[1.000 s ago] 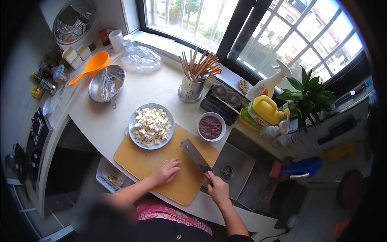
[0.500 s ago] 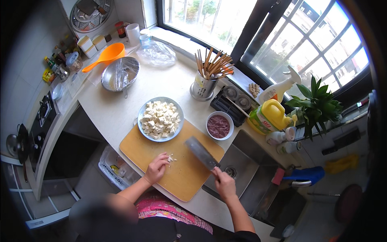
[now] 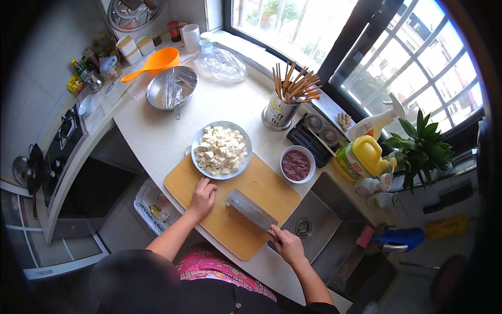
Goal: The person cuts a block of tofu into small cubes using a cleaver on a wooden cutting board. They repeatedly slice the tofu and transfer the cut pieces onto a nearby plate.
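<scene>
Head view, looking down on a pale curved kitchen counter [image 3: 157,141] beside a window. Tan wooden cutting board [image 3: 261,191] lies at the counter's near edge, just left of the steel sink [image 3: 319,225].

Right hand [image 3: 286,245]: fingers curled tight around the handle of a broad rectangular steel cleaver [image 3: 251,209]. Blade lies over the middle of the board, running up and left from the grip; whether its edge touches the wood cannot be told from this angle.

Left hand [image 3: 201,197]: rests palm down on the board's left part, fingers together and slightly bent, tips pointing toward the plate. It pinches nothing visible. Well clear of the blade.

Round pale-blue plate of white tofu cubes [image 3: 221,150] sits on the far corner of the board, just beyond the left fingertips (rim partly overhanging the counter side). Small white bowl of dark reddish minced filling [image 3: 296,164] stands on the counter just right of the board.

Farther back: perforated metal holder full of wooden chopsticks [image 3: 285,102], steel mixing bowl with a wire whisk inside [image 3: 171,87], orange plastic ladle [image 3: 154,63] touching that bowl's far rim, crumpled clear plastic bag [image 3: 220,64]. Yellow detergent bottle [image 3: 363,157] and a green potted plant [image 3: 421,149] stand right of the sink.
</scene>
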Available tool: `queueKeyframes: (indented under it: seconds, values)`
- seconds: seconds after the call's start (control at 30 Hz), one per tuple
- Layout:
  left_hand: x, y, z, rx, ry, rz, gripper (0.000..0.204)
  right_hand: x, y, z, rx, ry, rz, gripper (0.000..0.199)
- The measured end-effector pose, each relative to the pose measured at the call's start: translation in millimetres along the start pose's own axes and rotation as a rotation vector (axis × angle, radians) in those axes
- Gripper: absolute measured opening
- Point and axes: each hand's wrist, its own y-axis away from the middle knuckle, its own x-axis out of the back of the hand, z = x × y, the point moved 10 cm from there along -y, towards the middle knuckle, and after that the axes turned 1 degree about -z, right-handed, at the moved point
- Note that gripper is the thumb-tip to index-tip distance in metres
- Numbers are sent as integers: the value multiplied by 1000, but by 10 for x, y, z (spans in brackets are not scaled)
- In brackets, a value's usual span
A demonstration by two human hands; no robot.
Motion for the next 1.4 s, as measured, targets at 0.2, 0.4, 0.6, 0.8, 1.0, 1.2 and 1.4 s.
queueKeyframes:
  seconds: [0.2,0.4,0.6,0.8,1.0,1.2,1.4]
  values:
    - [-117,143,480,-254,288,-153,12,43,74,59,-24,-53,14,43]
    - [51,-52,158,-176,264,-60,14,125,129,53,-72,-194,60,44]
    - [-172,-165,-220,-26,465,-268,16,153,176,52,-108,-263,114,43]
    - [-519,179,343,-102,621,-409,20,104,233,72,-175,-324,168,35]
    - [-238,176,574,-149,753,-301,21,162,308,103,-192,-307,207,34]
    - [-30,129,-130,43,569,-133,24,204,456,180,-283,-358,264,34]
    - [-751,95,575,-121,687,-358,25,234,441,105,-296,-359,245,34]
